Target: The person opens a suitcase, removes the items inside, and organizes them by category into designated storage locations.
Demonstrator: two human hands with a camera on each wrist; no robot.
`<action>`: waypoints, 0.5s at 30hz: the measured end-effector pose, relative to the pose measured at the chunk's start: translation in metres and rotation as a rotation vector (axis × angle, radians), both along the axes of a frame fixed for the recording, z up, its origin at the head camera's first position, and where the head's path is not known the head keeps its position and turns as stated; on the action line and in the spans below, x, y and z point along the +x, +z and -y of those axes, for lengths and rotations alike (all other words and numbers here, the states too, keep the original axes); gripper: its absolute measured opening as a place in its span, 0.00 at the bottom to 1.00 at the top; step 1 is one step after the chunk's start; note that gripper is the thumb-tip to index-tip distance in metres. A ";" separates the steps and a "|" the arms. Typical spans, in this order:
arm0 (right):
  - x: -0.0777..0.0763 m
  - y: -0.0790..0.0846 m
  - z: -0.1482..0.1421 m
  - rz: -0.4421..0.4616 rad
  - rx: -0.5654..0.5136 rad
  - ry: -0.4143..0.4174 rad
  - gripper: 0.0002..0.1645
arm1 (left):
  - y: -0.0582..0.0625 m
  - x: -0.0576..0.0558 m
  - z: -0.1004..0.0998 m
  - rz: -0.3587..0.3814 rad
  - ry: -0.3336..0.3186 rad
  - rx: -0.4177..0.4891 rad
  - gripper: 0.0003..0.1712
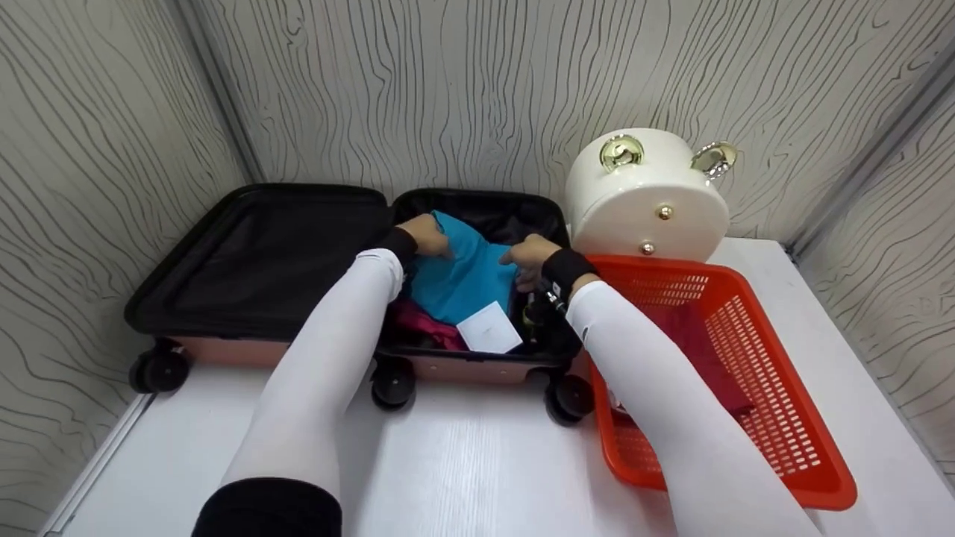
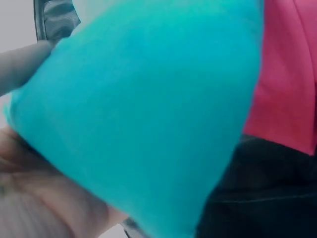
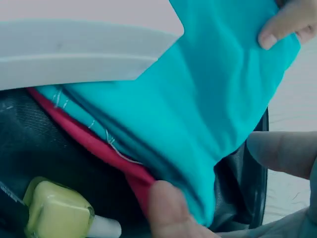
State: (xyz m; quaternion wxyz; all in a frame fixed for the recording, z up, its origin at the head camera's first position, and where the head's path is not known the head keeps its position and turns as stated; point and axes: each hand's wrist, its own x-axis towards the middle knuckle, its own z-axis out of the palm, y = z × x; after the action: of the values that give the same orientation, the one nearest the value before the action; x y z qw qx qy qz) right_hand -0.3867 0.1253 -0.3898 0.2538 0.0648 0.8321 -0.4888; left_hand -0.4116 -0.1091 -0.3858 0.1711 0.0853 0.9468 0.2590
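Observation:
A folded teal cloth (image 1: 462, 280) lies in the right half of an open suitcase (image 1: 470, 369). My left hand (image 1: 427, 236) pinches its far left corner and lifts it; in the left wrist view the teal cloth (image 2: 148, 109) stretches out from between thumb and fingers. At the cloth's right corner is my right hand (image 1: 531, 257), its thumb and fingers spread apart. One fingertip (image 3: 168, 203) is against the cloth's edge in the right wrist view. Pink-red fabric (image 1: 429, 325) shows beneath the teal cloth. A white square box (image 1: 489, 328) sits on its near edge.
Beside the cloth lies a yellow-green nail polish bottle (image 3: 59, 210) with a white cap. The black-lined other half (image 1: 268, 253) of the suitcase is at left. An orange basket (image 1: 798, 447) holding dark red cloth (image 1: 694, 350) stands right, before a cream rounded case (image 1: 645, 201).

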 end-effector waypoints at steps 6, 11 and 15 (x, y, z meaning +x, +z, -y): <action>-0.009 -0.005 -0.001 0.002 0.072 0.031 0.50 | -0.002 -0.003 0.002 0.042 -0.028 -0.046 0.44; -0.017 -0.022 -0.003 -0.038 0.175 0.111 0.42 | -0.005 0.000 0.000 0.074 -0.068 -0.100 0.44; -0.019 -0.030 -0.002 -0.067 0.208 0.136 0.37 | -0.004 0.005 -0.002 0.071 -0.087 -0.092 0.44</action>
State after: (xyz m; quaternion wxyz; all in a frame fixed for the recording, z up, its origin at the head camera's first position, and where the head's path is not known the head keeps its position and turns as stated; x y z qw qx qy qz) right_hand -0.4060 0.1269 -0.4200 0.2501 0.0178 0.8889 -0.3833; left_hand -0.4063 -0.1066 -0.3900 0.2192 0.1093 0.9465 0.2102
